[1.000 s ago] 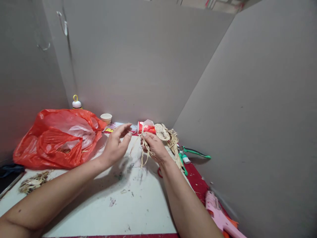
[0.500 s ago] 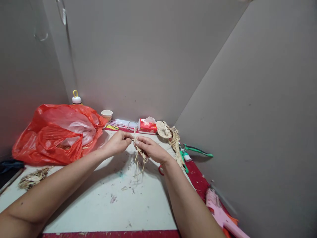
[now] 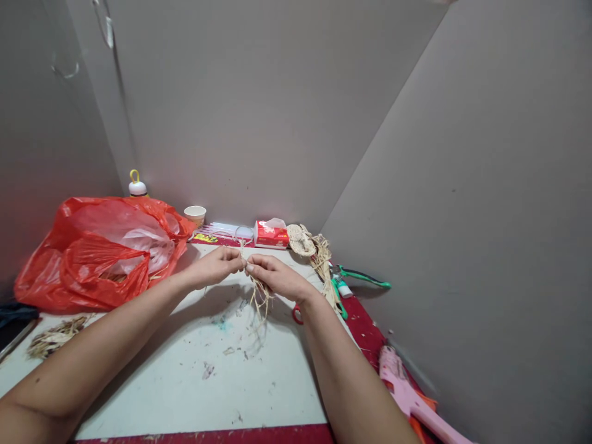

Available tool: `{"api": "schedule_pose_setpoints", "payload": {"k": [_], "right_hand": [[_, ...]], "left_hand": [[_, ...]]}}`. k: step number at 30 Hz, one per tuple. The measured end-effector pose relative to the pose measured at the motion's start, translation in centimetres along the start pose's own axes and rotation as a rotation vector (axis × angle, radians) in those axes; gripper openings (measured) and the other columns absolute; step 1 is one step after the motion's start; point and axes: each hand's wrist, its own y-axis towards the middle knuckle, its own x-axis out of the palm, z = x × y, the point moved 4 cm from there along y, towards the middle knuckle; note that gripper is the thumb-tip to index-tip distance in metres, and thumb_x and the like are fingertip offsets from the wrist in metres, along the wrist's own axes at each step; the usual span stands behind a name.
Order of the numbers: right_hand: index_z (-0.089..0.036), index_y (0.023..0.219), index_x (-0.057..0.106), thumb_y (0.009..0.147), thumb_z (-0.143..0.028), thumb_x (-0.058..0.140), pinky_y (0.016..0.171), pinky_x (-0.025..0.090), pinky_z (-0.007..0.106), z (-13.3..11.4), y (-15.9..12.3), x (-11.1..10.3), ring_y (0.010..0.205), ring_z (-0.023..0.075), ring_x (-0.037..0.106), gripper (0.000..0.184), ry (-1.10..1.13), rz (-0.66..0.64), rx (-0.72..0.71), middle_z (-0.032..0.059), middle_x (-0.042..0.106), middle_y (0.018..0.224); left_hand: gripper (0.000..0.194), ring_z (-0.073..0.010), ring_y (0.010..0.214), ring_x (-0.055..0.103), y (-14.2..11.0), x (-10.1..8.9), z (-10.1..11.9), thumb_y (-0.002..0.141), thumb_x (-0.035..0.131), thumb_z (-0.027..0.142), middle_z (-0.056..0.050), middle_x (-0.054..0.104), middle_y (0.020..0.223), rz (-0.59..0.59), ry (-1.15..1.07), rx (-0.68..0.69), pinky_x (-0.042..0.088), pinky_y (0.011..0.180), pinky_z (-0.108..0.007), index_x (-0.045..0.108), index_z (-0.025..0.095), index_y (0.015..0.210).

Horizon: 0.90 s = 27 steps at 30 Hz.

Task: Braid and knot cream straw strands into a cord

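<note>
Head view: pinches pale strands narrowly between fingertips of left hand and right hand, nearly touching each other. Holds the strands above the white tabletop, in front of a red tissue pack and left of green-handled pliers. Cannot tell how the strands are knotted or woven.

Looks forward and down from the head, above and well back from the fingers, taking in forearms nearer and walls beyond.
</note>
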Motion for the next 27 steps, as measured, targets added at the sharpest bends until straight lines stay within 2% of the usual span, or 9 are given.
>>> {"api": "schedule_pose_setpoints", "payload": {"k": [4,6,8,10,14,17,20,22,27], "right_hand": [[-0.017,0.078,0.047,0.085,-0.045,0.048,0.04,0.025,0.019,-0.1,-0.2,-0.2,0.044,0.0064,0.031,0.029,-0.032,-0.008,-0.021,-0.0079,0.034,0.055],[-0.018,0.079,0.047,0.086,-0.045,0.047,0.04,0.024,0.019,0.0,-0.2,-0.3,0.044,0.0066,0.03,0.028,-0.045,-0.009,-0.035,-0.0079,0.033,0.054],[-0.017,0.077,0.047,0.085,-0.045,0.048,0.041,0.025,0.019,0.1,0.0,-0.4,0.045,0.0066,0.031,0.029,-0.059,0.011,-0.055,-0.0073,0.034,0.055],[-0.017,0.073,0.048,0.084,-0.044,0.049,0.043,0.026,0.02,0.2,0.2,-0.6,0.047,0.0065,0.032,0.03,-0.09,0.051,-0.088,-0.0062,0.035,0.057],[-0.014,0.071,0.056,0.082,-0.037,0.051,0.046,0.026,0.02,0.5,0.6,-1.2,0.05,0.0074,0.034,0.025,-0.232,0.212,-0.119,-0.0048,0.039,0.055],[-0.014,0.069,0.057,0.081,-0.032,0.049,0.045,0.026,0.021,0.4,0.7,-1.4,0.047,0.0078,0.034,0.023,-0.248,0.333,-0.083,-0.0047,0.041,0.05],[-0.015,0.07,0.058,0.081,-0.032,0.047,0.044,0.027,0.021,-0.1,0.8,-0.7,0.044,0.0084,0.035,0.023,-0.209,0.35,-0.081,-0.0048,0.042,0.047],[-0.016,0.068,0.057,0.083,-0.031,0.046,0.046,0.028,0.021,-0.5,0.9,0.0,0.044,0.0093,0.038,0.024,-0.244,0.343,-0.092,-0.0038,0.045,0.047],[-0.017,0.075,0.059,0.088,-0.025,0.038,0.058,0.035,0.024,-1.2,1.0,1.5,0.058,0.0135,0.051,0.026,-0.588,0.367,-0.067,0.0039,0.062,0.065]], "left_hand": [[0.029,-0.0048,0.041,0.024,-0.4,0.1,0.0,0.076,0.057,0.043,0.006,0.036,0.053,-0.186,-0.165,-0.058,0.017,0.038,-0.02,0.049,0.017,0.065],[0.029,-0.0045,0.041,0.024,-0.4,0.2,-0.2,0.077,0.056,0.045,0.006,0.037,0.053,-0.213,-0.218,-0.071,0.016,0.038,-0.02,0.052,0.017,0.068],[0.027,-0.0044,0.041,0.023,-0.1,0.2,-0.4,0.076,0.056,0.043,0.006,0.037,0.052,-0.159,-0.233,-0.07,0.016,0.038,-0.02,0.054,0.017,0.069],[0.025,-0.0045,0.041,0.024,0.2,0.1,-0.7,0.075,0.056,0.04,0.006,0.037,0.051,-0.053,-0.196,-0.048,0.016,0.039,-0.02,0.054,0.016,0.066],[0.025,-0.0059,0.045,0.032,0.5,-0.3,-0.7,0.075,0.053,0.036,0.005,0.042,0.049,0.185,-0.019,0.063,0.023,0.043,-0.02,0.055,0.015,0.061],[0.024,-0.0064,0.045,0.034,0.4,-0.7,-0.6,0.075,0.051,0.033,0.006,0.041,0.048,0.303,0.045,0.111,0.024,0.044,-0.02,0.055,0.015,0.06],[0.022,-0.0057,0.044,0.033,0.4,-0.8,-0.7,0.075,0.051,0.031,0.006,0.043,0.048,0.356,-0.011,0.141,0.023,0.043,-0.019,0.055,0.015,0.06],[0.023,-0.0047,0.042,0.031,0.5,-0.7,-0.9,0.073,0.055,0.033,0.006,0.042,0.048,0.364,-0.13,0.134,0.021,0.042,-0.019,0.055,0.015,0.06],[0.028,-0.0015,0.035,0.021,0.6,0.0,-1.6,0.066,0.066,0.037,0.009,0.035,0.044,0.299,-0.538,-0.03,0.013,0.036,-0.018,0.049,0.015,0.059]]}}
